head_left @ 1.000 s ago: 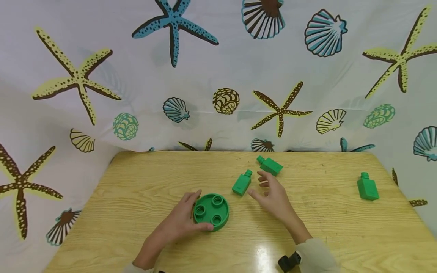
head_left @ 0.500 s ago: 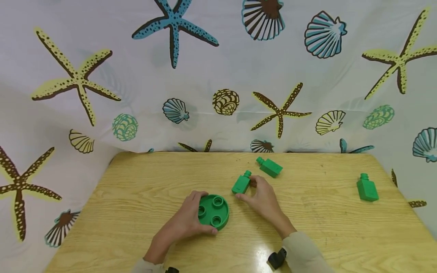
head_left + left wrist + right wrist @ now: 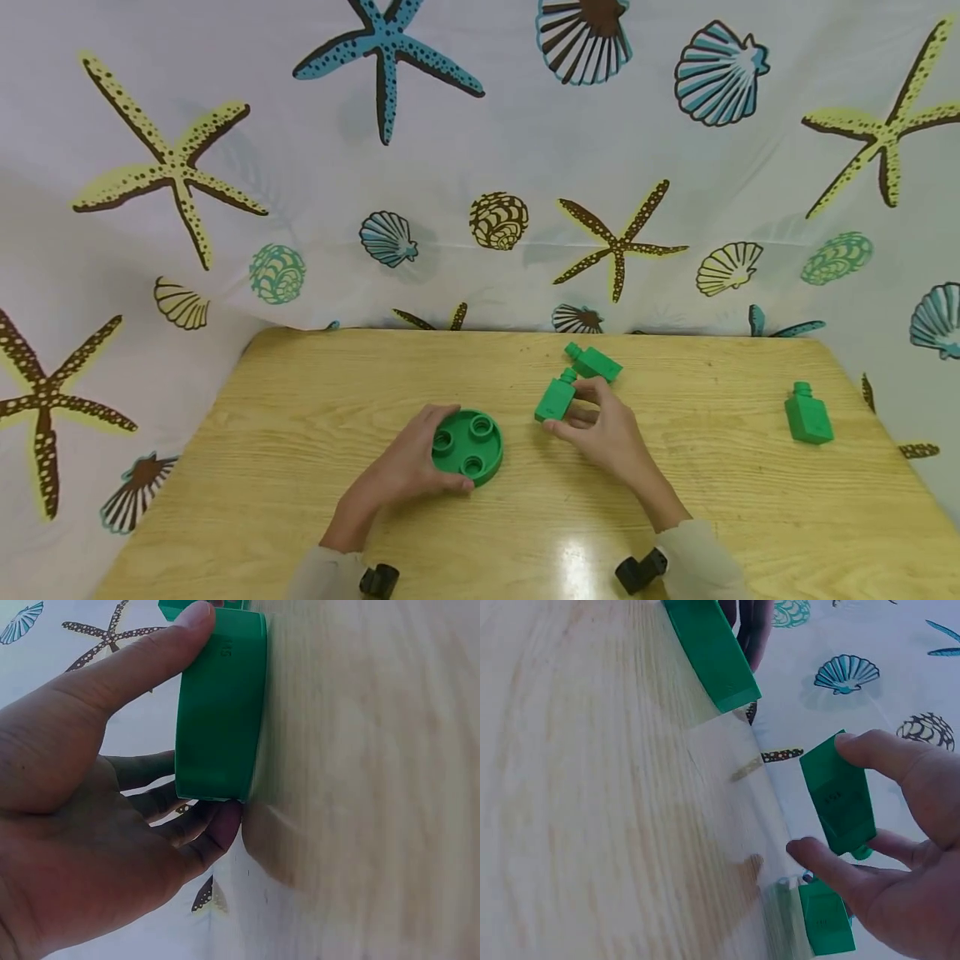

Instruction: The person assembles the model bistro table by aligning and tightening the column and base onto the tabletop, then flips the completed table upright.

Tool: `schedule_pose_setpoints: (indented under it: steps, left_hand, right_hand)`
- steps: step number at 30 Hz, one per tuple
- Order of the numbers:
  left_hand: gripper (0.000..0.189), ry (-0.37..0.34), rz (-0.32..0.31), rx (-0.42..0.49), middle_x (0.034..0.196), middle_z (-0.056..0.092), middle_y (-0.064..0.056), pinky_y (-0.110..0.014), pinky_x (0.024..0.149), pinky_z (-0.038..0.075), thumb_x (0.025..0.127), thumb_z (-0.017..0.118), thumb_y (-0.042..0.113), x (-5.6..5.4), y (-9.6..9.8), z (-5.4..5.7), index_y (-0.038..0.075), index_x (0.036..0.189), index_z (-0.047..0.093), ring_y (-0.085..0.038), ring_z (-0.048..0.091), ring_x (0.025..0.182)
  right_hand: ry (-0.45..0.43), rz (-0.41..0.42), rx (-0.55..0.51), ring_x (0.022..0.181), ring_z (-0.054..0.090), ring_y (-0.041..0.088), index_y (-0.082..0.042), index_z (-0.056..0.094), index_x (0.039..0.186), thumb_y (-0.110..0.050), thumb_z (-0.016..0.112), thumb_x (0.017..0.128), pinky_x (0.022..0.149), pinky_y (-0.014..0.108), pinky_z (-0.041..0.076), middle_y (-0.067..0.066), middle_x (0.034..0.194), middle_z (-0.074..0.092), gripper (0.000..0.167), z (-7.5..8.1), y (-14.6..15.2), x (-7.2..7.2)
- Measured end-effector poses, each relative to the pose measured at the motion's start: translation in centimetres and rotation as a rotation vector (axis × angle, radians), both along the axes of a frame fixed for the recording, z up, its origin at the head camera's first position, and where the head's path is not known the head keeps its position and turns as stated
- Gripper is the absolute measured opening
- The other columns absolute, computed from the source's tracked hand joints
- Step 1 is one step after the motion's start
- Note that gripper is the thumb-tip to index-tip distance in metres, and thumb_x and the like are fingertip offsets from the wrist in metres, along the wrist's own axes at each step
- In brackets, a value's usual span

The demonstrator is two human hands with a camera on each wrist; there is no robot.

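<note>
My left hand (image 3: 408, 458) grips a round green tray (image 3: 491, 454) with three threaded sockets in it. Its thumb is on the near rim and its fingers curl round the far side. Side-on in the left wrist view, the tray (image 3: 221, 712) stands at the tabletop. In my right hand (image 3: 611, 429), a green bottle-shaped block (image 3: 555, 398) with a ridged neck is pinched between thumb and fingers. The right wrist view shows this block (image 3: 838, 796) apart from the table. Just behind it lies a second green bottle-shaped block (image 3: 597, 364).
A third bottle-shaped block (image 3: 810, 418) is far off to the right on the wooden table (image 3: 337, 367). A white cloth (image 3: 450, 167) printed with starfish and shells hangs along the back and sides.
My right hand has reached the nearer bottle-shaped block, taken hold of it, and moved it slightly to the right. The left hand's grip now covers more of the tray's left side.
</note>
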State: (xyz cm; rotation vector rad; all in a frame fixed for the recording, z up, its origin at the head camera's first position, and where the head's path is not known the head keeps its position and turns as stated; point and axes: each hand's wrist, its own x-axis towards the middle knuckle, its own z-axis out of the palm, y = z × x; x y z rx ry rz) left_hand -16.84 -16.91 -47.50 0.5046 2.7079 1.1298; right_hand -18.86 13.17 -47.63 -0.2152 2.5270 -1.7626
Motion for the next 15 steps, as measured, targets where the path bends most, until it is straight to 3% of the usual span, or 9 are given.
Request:
schedule_pose_setpoints:
  steps: [6, 11, 15]
  left_hand:
    - [0.105, -0.028, 0.009, 0.018, 0.147, 0.046, -0.018, -0.058, 0.112, 0.04, 0.072, 0.096, 0.031, -0.7, 0.5, 0.1, 0.001, 0.155, 0.039, -0.039, 0.045, 0.137]
    - [0.107, -0.054, 0.008, 0.061, 0.153, 0.042, -0.019, -0.06, 0.113, 0.037, 0.072, 0.097, 0.028, -1.2, 1.0, -0.2, 0.004, 0.158, 0.037, -0.04, 0.041, 0.141]
    - [0.109, -0.076, 0.02, 0.097, 0.155, 0.042, -0.017, -0.058, 0.115, 0.036, 0.07, 0.098, 0.025, -1.4, 1.3, -0.3, 0.005, 0.158, 0.037, -0.038, 0.04, 0.142]
  right_hand:
    - [-0.036, 0.032, -0.196, 0.116, 0.067, 0.034, -0.004, 0.04, 0.132, -0.013, 0.086, 0.085, 0.087, 0.034, 0.06, 0.02, 0.142, 0.047, 0.066, 0.2, 1.2, 0.3]
    - [-0.052, 0.014, -0.297, 0.116, 0.067, 0.03, -0.007, 0.037, 0.137, -0.017, 0.082, 0.09, 0.09, 0.032, 0.059, 0.016, 0.143, 0.046, 0.066, 0.4, 2.8, 0.7]
    - [-0.078, 0.008, -0.398, 0.114, 0.068, 0.034, -0.006, 0.034, 0.142, -0.01, 0.076, 0.095, 0.097, 0.04, 0.057, 0.02, 0.142, 0.046, 0.063, 0.6, 4.3, 1.1]
